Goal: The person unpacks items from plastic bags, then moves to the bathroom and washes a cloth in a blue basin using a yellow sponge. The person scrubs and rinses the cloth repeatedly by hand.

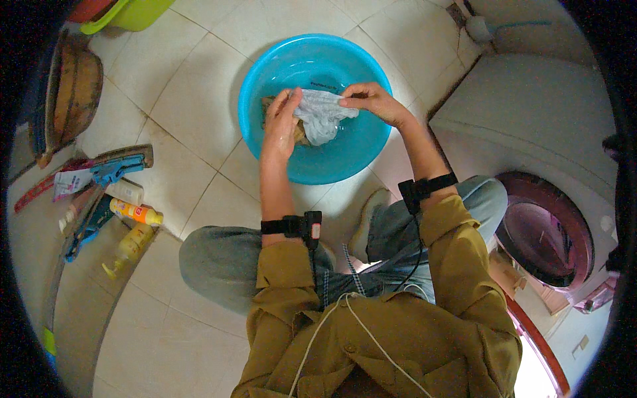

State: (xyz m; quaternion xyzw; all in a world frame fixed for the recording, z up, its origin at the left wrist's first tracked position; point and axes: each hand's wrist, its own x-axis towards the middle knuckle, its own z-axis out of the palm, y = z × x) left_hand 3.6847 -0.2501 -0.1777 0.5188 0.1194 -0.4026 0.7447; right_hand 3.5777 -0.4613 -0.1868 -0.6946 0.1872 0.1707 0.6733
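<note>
A wet, light grey cloth (322,115) is stretched between my two hands over a round blue plastic basin (318,171). My left hand (281,119) grips its left end, with the thumb and fingers at the cloth's upper left corner. The right end is pinched between the thumb and fingers of my right hand (371,102). Beneath the grey cloth, a brown cloth (300,133) shows in part in the basin, beside and behind my left hand. The basin seems to hold some water, though its depth cannot be told.
The basin stands on a tiled floor (184,94). At the left lie a blue squeegee mop (119,166), an orange-labelled bottle (134,211) and a yellow pump bottle (130,246), near a wooden tub (77,97). A front-loading washing machine (517,119) stands at the right.
</note>
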